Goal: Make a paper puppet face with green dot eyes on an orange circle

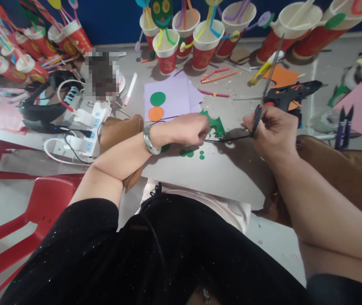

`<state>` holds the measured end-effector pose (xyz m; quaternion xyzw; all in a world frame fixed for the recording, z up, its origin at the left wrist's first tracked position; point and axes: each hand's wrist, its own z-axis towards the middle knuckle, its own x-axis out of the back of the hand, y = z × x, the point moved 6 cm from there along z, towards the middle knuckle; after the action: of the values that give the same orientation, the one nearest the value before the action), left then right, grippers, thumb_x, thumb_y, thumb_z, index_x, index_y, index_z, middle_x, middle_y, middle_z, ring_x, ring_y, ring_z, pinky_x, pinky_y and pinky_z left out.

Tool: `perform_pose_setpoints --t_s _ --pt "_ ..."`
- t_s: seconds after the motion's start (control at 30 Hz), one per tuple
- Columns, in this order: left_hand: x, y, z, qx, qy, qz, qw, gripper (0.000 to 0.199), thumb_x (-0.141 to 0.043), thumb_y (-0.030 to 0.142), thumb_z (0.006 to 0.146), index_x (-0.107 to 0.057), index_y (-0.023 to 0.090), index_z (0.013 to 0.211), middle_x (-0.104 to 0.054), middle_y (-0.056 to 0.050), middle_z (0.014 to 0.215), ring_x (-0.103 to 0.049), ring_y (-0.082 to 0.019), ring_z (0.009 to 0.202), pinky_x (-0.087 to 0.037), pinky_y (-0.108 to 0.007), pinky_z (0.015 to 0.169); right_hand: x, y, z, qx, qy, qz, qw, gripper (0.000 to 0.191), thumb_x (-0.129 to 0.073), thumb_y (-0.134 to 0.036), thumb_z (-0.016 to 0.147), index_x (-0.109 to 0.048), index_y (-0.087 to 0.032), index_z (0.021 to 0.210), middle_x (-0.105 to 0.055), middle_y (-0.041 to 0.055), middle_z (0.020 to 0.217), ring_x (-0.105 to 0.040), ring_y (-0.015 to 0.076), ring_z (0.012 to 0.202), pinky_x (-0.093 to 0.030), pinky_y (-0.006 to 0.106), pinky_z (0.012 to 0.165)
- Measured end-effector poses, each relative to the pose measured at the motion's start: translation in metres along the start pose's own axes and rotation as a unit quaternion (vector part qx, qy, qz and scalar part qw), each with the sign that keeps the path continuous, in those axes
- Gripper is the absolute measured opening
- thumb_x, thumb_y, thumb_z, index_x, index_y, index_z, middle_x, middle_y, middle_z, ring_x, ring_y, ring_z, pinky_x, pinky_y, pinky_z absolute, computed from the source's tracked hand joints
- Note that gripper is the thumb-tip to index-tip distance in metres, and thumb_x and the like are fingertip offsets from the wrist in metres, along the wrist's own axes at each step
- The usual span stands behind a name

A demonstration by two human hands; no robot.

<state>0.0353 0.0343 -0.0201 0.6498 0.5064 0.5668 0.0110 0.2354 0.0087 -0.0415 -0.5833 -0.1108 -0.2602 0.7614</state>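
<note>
Grey table (228, 169) bare near edge; left hand (195, 130), right hand (271, 131) pinching black strand (230, 139); scissors (266, 87) in right

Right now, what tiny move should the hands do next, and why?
Probably tip the scissors down toward the black cord, slowly and clear of the fingers. The cord runs from the left hand to the right hand, and the blades in the right hand point up, away from it.

Scissors (257, 115), slim metal blades, dark handles, tilted with tips pointing away over grey table (228, 171); thin black strand (231, 139), probably cord, runs nearly straight beside them.
</note>
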Motion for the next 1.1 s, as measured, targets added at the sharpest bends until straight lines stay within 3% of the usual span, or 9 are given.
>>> perform_pose_setpoints --t_s 0.17,0.47,0.6,0.77,0.93,1.1 --pt "0.000 0.005 -0.001 -0.020 -0.021 0.041 0.999 0.012 -0.064 0.012 0.073 -0.065 0.018 0.063 -0.059 0.001 0.057 -0.046 -0.013 0.058 -0.030 -0.033 0.065 -0.001 -0.001 0.000 0.009 0.001 0.007 1.000 0.051 -0.077 -0.061 0.084 -0.053 -0.022 0.062 -0.051 -0.0032 0.061 -0.043 0.0103 0.061 -0.037 0.028 0.058" --pt "-0.006 0.016 -0.001 -0.089 -0.061 0.096 0.990 0.019 -0.066 0.012 0.084 -0.083 0.019 0.083 -0.076 -0.002 0.077 -0.059 -0.014 0.068 -0.040 -0.031 0.071 -0.002 0.002 0.000 0.011 -0.001 0.007 1.000 0.045 -0.078 -0.053 0.083 -0.053 -0.022 0.063 -0.050 -0.0033 0.060 -0.042 0.0112 0.060 -0.036 0.029 0.058" --pt "-0.013 0.022 -0.001 -0.112 -0.079 0.142 0.980 0.026 -0.067 0.011 0.086 -0.087 0.022 0.100 -0.082 -0.003 0.093 -0.066 -0.016 0.082 -0.041 -0.030 0.075 -0.002 0.003 0.000 0.004 -0.003 0.017 1.000 0.049 -0.079 -0.059 0.083 -0.054 -0.021 0.063 -0.051 -0.0032 0.060 -0.044 0.0113 0.060 -0.037 0.029 0.058" --pt "-0.015 0.022 -0.001 -0.109 -0.087 0.163 0.977 0.030 -0.067 0.011 0.088 -0.087 0.019 0.109 -0.082 -0.005 0.094 -0.067 -0.017 0.086 -0.041 -0.031 0.075 -0.003 0.007 0.000 -0.015 0.000 0.016 1.000 0.052 -0.080 -0.063 0.082 -0.056 -0.021 0.064 -0.053 -0.0023 0.062 -0.046 0.0121 0.062 -0.037 0.029 0.058" --pt "-0.006 0.012 0.002 -0.093 -0.044 0.162 0.981 0.025 -0.069 0.015 0.087 -0.086 0.021 0.104 -0.079 -0.004 0.089 -0.066 -0.017 0.080 -0.040 -0.032 0.074 -0.002 0.006 0.001 -0.009 0.005 0.011 1.000 0.050 -0.077 -0.060 0.082 -0.051 -0.023 0.061 -0.050 -0.0028 0.061 -0.045 0.0125 0.062 -0.037 0.030 0.060" --pt "0.013 -0.011 0.006 0.002 0.066 0.163 0.984 0.029 -0.066 0.019 0.089 -0.082 0.019 0.114 -0.078 -0.006 0.095 -0.069 -0.022 0.092 -0.046 -0.035 0.081 -0.004 0.004 0.003 -0.020 -0.007 -0.001 1.000 0.048 -0.075 -0.059 0.081 -0.050 -0.023 0.061 -0.050 -0.0030 0.060 -0.044 0.0125 0.062 -0.037 0.031 0.061"
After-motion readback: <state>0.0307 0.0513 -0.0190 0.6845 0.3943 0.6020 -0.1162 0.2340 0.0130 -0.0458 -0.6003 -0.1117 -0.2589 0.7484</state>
